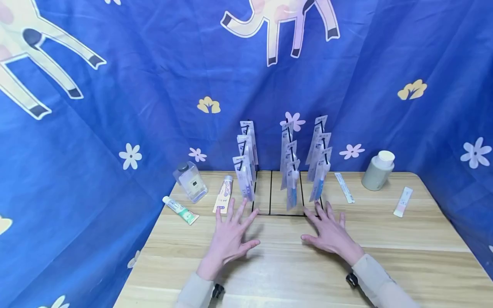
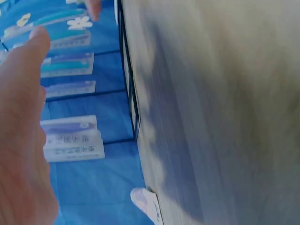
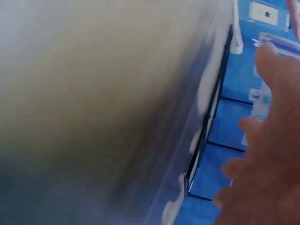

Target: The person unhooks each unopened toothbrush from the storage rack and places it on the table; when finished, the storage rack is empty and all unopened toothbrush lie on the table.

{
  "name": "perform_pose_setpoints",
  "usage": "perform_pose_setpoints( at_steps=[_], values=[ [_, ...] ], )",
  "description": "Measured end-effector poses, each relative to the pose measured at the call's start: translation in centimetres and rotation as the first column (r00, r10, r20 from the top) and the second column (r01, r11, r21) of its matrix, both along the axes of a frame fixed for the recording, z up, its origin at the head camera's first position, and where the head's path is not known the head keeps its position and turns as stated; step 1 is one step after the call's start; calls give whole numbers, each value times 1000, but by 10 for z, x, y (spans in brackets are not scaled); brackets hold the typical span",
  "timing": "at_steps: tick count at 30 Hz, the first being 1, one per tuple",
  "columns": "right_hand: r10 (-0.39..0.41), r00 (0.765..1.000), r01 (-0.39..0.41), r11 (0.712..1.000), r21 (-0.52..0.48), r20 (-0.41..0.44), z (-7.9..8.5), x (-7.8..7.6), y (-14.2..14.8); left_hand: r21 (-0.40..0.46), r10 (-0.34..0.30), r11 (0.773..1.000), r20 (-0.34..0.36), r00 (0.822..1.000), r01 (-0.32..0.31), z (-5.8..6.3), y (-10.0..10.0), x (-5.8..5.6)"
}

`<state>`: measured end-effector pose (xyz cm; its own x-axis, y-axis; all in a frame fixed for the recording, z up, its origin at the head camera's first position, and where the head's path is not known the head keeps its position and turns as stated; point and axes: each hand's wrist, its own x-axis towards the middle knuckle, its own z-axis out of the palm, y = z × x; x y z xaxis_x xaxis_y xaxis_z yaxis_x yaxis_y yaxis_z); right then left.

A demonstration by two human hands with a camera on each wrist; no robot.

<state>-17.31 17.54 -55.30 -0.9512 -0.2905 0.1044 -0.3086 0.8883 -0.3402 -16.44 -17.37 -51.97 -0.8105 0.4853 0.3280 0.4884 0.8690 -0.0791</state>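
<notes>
A black wire rack [image 1: 271,192] stands on the wooden table, with packaged toothbrushes [image 1: 244,177] hanging in three rows from its hooks. My left hand [image 1: 230,235], fingers spread, is just in front of the rack's left corner. In the left wrist view that hand [image 2: 21,136] partly hides the hanging packs [image 2: 70,126]. My right hand [image 1: 329,231] is also spread, near the rack's front right corner below a blue toothbrush pack [image 1: 319,184]. The right wrist view shows this hand [image 3: 267,150] beside the rack's wire edge [image 3: 206,122]. Neither hand holds anything.
Left of the rack lie a pink toothpaste tube [image 1: 224,196], a green and white tube [image 1: 181,210] and a clear bottle [image 1: 192,184] with a dark cap. On the right are two slim packets [image 1: 344,188] and a grey bottle [image 1: 377,173]. A blue curtain [image 1: 173,85] hangs behind.
</notes>
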Motion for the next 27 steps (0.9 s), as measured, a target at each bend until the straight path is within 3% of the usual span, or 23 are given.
perform_pose_setpoints(
  at_steps=[3, 6, 11, 15, 18, 23, 27],
  values=[
    [30, 996, -33, 999, 35, 79, -3, -10, -1, 83, -25, 996, 29, 999, 22, 2, -5, -7],
    [46, 987, -57, 996, 65, 156, -1, -17, -1, 194, -73, 979, 23, 997, 67, 7, -10, -16],
    [47, 967, -73, 993, 94, 251, 4, -23, -1, 370, -163, 911, -79, 983, 181, 17, -19, -38],
    [50, 955, -79, 993, 90, 292, 9, -25, -2, 488, -167, 852, -90, 982, 189, 28, -23, -54],
    [48, 949, -82, 992, 98, 311, 12, -25, -2, 617, -212, 762, -50, 976, 197, 36, -22, -67],
    [42, 949, -79, 991, 109, 313, 14, -24, -2, 793, -318, 573, -14, 948, 205, 50, -16, -88],
    [41, 951, -80, 990, 118, 305, 13, -24, -3, 881, -434, 408, -43, 900, 239, 57, -7, -98]
  ],
)
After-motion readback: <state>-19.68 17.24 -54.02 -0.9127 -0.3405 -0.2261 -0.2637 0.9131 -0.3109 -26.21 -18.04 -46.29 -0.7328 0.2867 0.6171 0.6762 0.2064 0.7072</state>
